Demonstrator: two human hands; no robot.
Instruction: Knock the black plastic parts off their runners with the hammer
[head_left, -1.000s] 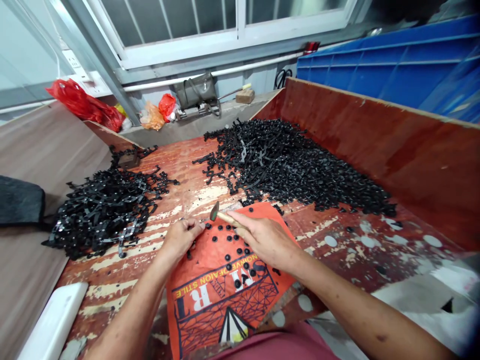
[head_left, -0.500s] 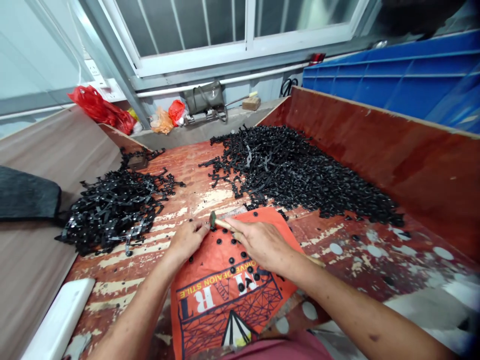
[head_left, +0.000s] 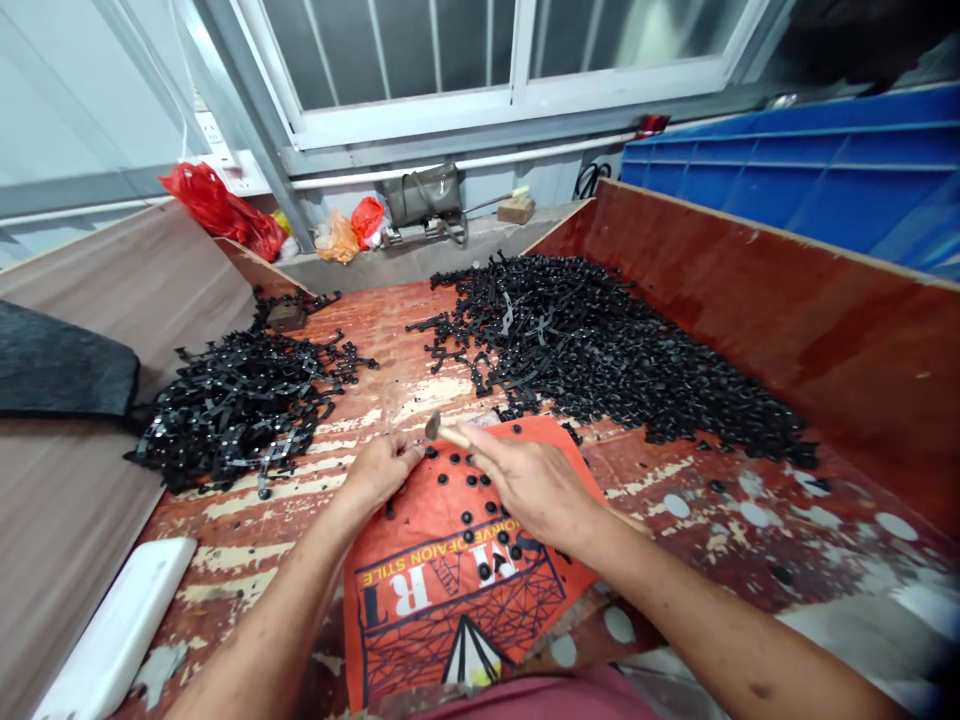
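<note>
My right hand (head_left: 534, 487) grips a small hammer (head_left: 442, 430) by its wooden handle, the metal head raised just above the top edge of an orange printed sheet (head_left: 457, 590). My left hand (head_left: 380, 470) rests at the sheet's left edge, fingers pinched on a small black part right under the hammer head. Several small round black pieces (head_left: 471, 500) lie scattered on the orange sheet between my hands.
A big heap of black plastic parts (head_left: 600, 350) lies at the back right of the worn red board (head_left: 360, 330), a smaller heap of black strips (head_left: 240, 400) at the left. A red wooden wall (head_left: 787, 310), blue crates (head_left: 810, 170), a white object (head_left: 112, 630), a dark cloth (head_left: 60, 365).
The hammer head dropped toward my left fingers half a second ago and has lifted slightly again. The view has tilted and shifted a little; my hands stay in place.
</note>
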